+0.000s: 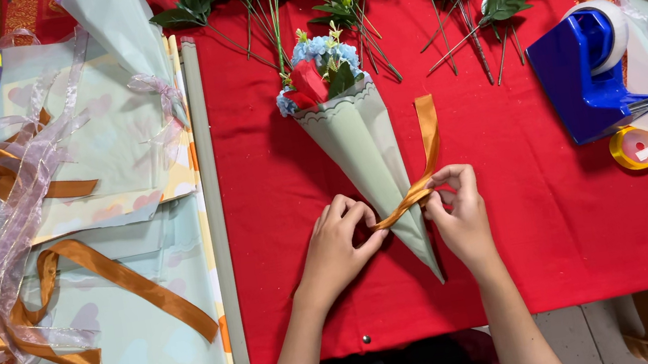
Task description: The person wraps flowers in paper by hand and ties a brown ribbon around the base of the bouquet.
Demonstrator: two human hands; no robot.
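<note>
— Where the head view looks down, what does each hand do?
— The left hand (339, 240) pinches one end of the orange ribbon (427, 149), fingers together; the right hand (456, 209) clamps the other, crossing it over the paper cone bouquet (368, 158) lying mid red cloth (516, 205) — flat, so it cannot roll.

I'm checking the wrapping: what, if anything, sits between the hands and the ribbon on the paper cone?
Nothing visible. Both the left hand and right hand already grip the orange ribbon directly where it crosses the paper cone.
</note>
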